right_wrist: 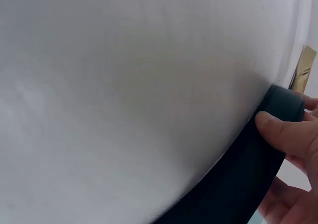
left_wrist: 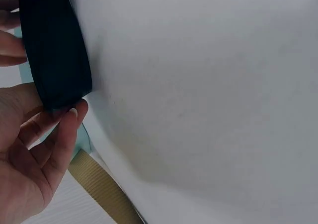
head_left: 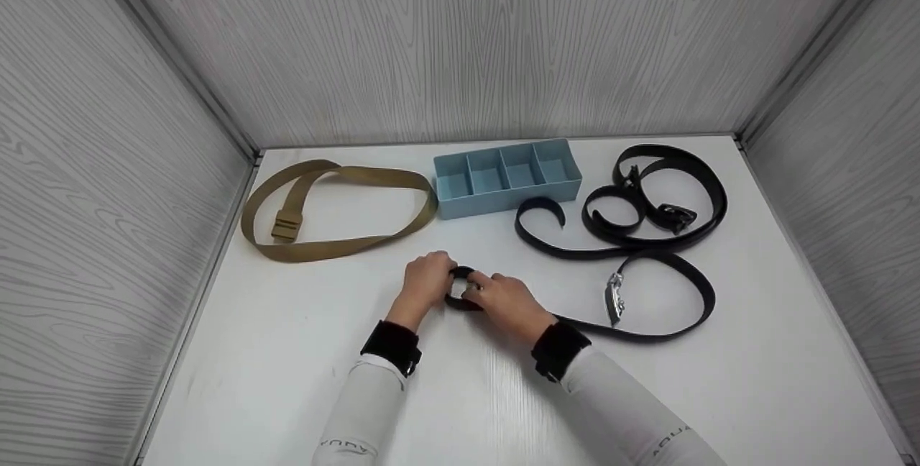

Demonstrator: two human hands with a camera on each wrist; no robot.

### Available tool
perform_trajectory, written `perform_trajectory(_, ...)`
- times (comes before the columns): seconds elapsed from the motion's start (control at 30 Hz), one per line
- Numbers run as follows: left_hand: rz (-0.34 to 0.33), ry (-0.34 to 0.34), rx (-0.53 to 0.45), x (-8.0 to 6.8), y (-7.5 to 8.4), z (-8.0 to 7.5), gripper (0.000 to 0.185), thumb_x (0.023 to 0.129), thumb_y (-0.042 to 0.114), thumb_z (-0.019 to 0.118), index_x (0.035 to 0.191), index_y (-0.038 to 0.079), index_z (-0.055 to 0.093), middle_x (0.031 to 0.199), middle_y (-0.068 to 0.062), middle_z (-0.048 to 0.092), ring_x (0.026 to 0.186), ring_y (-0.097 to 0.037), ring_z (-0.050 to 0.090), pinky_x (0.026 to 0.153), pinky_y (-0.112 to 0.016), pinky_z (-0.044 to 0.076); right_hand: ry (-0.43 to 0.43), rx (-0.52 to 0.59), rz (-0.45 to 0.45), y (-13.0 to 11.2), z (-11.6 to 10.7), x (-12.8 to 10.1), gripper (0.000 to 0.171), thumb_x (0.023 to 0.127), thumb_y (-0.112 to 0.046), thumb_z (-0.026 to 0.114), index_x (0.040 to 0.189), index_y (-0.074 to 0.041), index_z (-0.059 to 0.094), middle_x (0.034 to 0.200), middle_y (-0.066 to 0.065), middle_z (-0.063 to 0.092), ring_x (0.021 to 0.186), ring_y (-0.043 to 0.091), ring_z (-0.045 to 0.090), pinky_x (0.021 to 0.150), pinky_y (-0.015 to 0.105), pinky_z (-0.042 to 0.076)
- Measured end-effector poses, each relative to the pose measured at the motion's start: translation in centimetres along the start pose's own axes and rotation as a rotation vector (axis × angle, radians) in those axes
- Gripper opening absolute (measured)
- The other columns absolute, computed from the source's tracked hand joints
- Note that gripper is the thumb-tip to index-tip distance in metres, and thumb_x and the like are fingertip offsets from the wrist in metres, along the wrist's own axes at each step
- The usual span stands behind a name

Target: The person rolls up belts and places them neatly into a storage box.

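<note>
A black belt [head_left: 596, 329] lies on edge across the front of the table, its free end curled into a small loop [head_left: 454, 302] between both hands. My left hand [head_left: 427, 280] holds the loop's left side; in the left wrist view, thumb and fingertips pinch the lower edge of the dark strap [left_wrist: 57, 50]. From the right, my right hand [head_left: 512, 302] grips the loop, its thumb [right_wrist: 273, 129] pressed on the outer face of the strap [right_wrist: 233, 179] in the right wrist view. The belt's silver buckle [head_left: 614, 299] rests farther right, inside a wide bend.
Behind the hands stands a blue tray [head_left: 496, 202] with several compartments. A tan webbing belt [head_left: 330, 249] with a tan buckle [head_left: 287, 226] lies at the left. More black belt [head_left: 708, 178] is coiled at the back right. Grey wood-grain walls [head_left: 460, 49] enclose the table [head_left: 287, 351].
</note>
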State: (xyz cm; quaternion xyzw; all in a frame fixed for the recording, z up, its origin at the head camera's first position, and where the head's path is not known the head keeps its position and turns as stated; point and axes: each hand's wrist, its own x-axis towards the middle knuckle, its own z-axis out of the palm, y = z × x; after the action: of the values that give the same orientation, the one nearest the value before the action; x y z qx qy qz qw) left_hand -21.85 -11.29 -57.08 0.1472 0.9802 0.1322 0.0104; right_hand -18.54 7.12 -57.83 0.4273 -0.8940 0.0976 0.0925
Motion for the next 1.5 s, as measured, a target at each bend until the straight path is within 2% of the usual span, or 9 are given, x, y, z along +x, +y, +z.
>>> perform_trajectory(0.1,0.072,0.01,0.022,-0.1,-0.4,0.0,0.009,0.087,0.006,0.069,0.079,0.01,0.071,0.08,-0.006,0.062,0.076,-0.032,0.064,0.062,-0.046,0.05,-0.02,0.039,0.016,0.4,-0.3,-0.2,0.017,0.09,-0.01,0.066,0.103,-0.019,0.074,0.11,0.004,0.063,0.078,0.027,0.061,0.062,0.038,0.051)
perform_trajectory(0.2,0.11,0.015,0.011,-0.2,-0.7,0.1,0.006,0.087,0.007,0.069,0.082,0.01,0.072,0.08,-0.004,0.059,0.075,-0.031,0.063,0.062,-0.046,0.049,-0.053,0.082,0.022,0.5,-0.4,0.0,0.016,0.089,-0.007,0.066,0.099,-0.017,0.075,0.104,0.0,0.065,0.081,0.024,0.061,0.066,0.036,0.051)
perform_trajectory(0.33,0.146,0.025,-0.002,-0.2,-0.7,0.3,0.006,0.087,0.007,0.069,0.085,0.011,0.073,0.078,-0.004,0.057,0.072,-0.03,0.062,0.059,-0.045,0.048,-0.065,0.062,0.007,0.3,-0.2,0.7,0.014,0.087,-0.003,0.066,0.09,-0.015,0.075,0.09,-0.001,0.065,0.077,0.023,0.06,0.064,0.033,0.05)
perform_trajectory(0.43,0.146,0.045,0.004,-0.2,-0.7,0.3,0.007,0.086,0.006,0.069,0.084,0.012,0.073,0.076,-0.003,0.056,0.07,-0.029,0.06,0.058,-0.044,0.048,-0.054,0.025,-0.001,0.1,-0.1,1.2,0.014,0.085,-0.003,0.067,0.086,-0.014,0.075,0.084,0.001,0.063,0.073,0.024,0.059,0.062,0.033,0.049)
perform_trajectory(0.6,0.071,0.032,-0.017,-0.2,-0.5,0.3,0.008,0.088,0.01,0.07,0.087,0.015,0.075,0.077,-0.003,0.058,0.072,-0.029,0.062,0.059,-0.045,0.049,-0.061,0.006,-0.008,-0.2,0.2,1.7,0.014,0.087,-0.006,0.067,0.088,-0.017,0.077,0.084,0.003,0.066,0.07,0.025,0.058,0.06,0.034,0.048)
perform_trajectory(0.87,-0.171,-0.067,-0.073,-0.6,0.1,0.1,0.002,0.086,0.011,0.072,0.085,0.009,0.072,0.088,-0.009,0.07,0.08,-0.032,0.067,0.067,-0.047,0.051,-0.017,-0.017,0.005,-0.2,0.7,1.5,0.014,0.083,-0.007,0.071,0.085,-0.02,0.077,0.078,0.006,0.065,0.065,0.026,0.06,0.059,0.036,0.049)
perform_trajectory(0.97,-0.198,-0.072,-0.093,-0.7,0.4,0.3,0.007,0.087,0.008,0.07,0.091,0.008,0.075,0.093,-0.011,0.071,0.085,-0.033,0.067,0.07,-0.047,0.052,-0.027,-0.021,0.01,-0.4,0.7,1.3,0.015,0.083,-0.007,0.07,0.087,-0.02,0.077,0.081,0.006,0.065,0.067,0.026,0.061,0.06,0.036,0.05)
perform_trajectory(1.27,-0.112,-0.018,-0.005,-0.6,0.8,0.6,0.014,0.087,0.007,0.064,0.085,0.014,0.076,0.087,-0.009,0.07,0.078,-0.034,0.067,0.063,-0.047,0.051,-0.084,0.033,-0.034,-0.5,-0.4,0.1,0.019,0.088,-0.006,0.067,0.098,-0.02,0.076,0.09,-0.001,0.065,0.073,0.023,0.059,0.063,0.034,0.049)
perform_trajectory(1.5,-0.042,0.009,0.047,-0.5,1.1,1.0,0.013,0.089,0.009,0.062,0.085,0.013,0.074,0.083,-0.009,0.067,0.075,-0.034,0.065,0.062,-0.047,0.051,-0.032,0.01,-0.032,-0.7,-0.1,0.2,0.015,0.085,-0.006,0.069,0.09,-0.018,0.077,0.084,0.001,0.066,0.07,0.024,0.058,0.06,0.033,0.047)
